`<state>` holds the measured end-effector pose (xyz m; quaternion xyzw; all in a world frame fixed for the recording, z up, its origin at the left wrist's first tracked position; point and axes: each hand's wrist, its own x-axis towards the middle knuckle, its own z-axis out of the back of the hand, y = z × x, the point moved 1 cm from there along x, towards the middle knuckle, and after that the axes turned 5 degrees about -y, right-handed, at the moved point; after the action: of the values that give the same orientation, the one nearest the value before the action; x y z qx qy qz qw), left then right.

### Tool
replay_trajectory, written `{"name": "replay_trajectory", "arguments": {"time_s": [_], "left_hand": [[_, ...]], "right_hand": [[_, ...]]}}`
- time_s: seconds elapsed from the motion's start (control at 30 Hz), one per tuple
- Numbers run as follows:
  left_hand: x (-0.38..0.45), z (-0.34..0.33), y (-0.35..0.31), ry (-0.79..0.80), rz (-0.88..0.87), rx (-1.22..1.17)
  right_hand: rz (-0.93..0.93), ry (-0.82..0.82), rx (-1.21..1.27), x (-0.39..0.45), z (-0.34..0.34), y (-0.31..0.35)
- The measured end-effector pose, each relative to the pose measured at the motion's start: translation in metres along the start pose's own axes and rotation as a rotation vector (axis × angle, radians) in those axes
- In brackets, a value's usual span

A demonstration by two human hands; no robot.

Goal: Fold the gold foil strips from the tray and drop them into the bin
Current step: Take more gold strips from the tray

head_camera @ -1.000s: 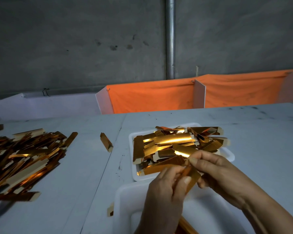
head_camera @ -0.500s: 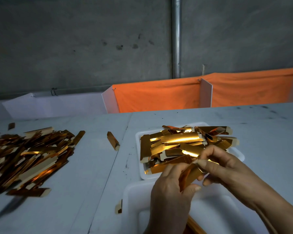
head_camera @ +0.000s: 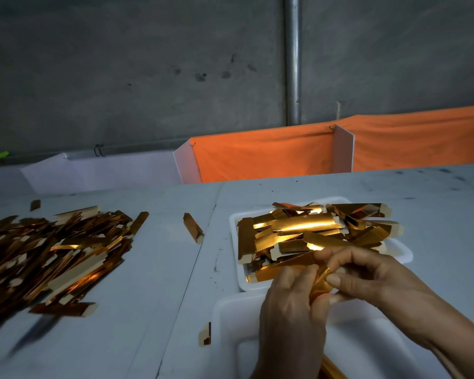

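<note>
A gold foil strip (head_camera: 321, 280), bent and creased, is pinched between both hands above the near edge of the white tray (head_camera: 402, 251). The tray is heaped with shiny flat strips (head_camera: 307, 228). The white bin (head_camera: 230, 318) sits just in front of it.

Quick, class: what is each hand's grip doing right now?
Left hand: grip closed on the gold foil strip.
Right hand: grip pinching the same strip.

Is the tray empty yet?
No. The tray holds a heap of gold foil strips, piled above its rim.
</note>
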<state>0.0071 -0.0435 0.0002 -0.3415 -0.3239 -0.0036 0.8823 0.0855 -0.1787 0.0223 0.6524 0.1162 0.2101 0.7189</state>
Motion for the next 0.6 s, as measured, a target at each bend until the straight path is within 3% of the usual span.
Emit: {"name": "replay_trajectory", "arguments": {"time_s": [0.17, 0.3, 0.53, 0.6], "left_hand": [[-0.0002, 0.0049, 0.0001, -0.043, 0.004, -0.078], [0.0028, 0.0054, -0.0017, -0.079, -0.123, -0.031], [0.0035, 0.0108, -0.0034, -0.047, -0.036, -0.126], [0.0046, 0.0099, -0.0030, -0.061, -0.109, -0.057]], "right_hand": [[-0.045, 0.021, 0.014, -0.0008, -0.0017, 0.0009], [-0.028, 0.026, 0.016, -0.0013, -0.0016, 0.0025], [-0.018, 0.032, 0.074, -0.0015, -0.0023, 0.0043], [-0.025, 0.043, 0.095, -0.0017, -0.0028, 0.0045]]}}
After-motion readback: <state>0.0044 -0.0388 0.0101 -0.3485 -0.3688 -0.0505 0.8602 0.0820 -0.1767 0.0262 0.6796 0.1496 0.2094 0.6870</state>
